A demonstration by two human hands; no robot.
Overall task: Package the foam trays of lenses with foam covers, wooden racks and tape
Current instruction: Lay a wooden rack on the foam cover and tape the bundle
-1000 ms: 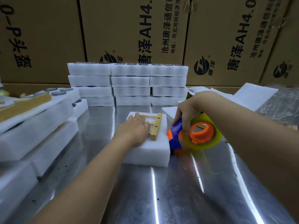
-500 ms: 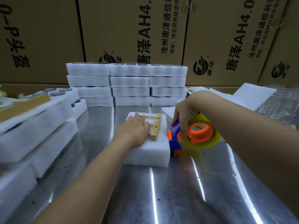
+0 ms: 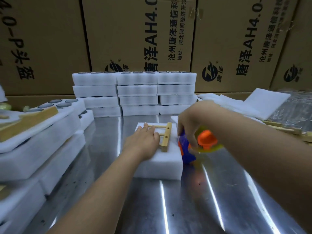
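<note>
Nearest the cam it's just the shiny steel tabletop: long glare streaks running front to back + a few dark specks. Mid-table sits the closed foam tray pack, white cover on top, w/ a small wooden rack lying flat on it. Left hand is palm down, fingers straight across the rack's rungs, pressing on it. Right hand is just right of the pack, fingers curled round a blue/orange tape dispenser that's right against the pack's side. The yellowish tape roll is blurry. Left edge: piled foam trays, the top one showing dark round lenses w/ a wooden slat lying on it. Right side: loose foam covers and more wooden racks. Further back, stacked foam trays, 3 cols x 4 high. Behind it all, big brown cardboard boxes w/ black Chinese print and "AH4.0".
</note>
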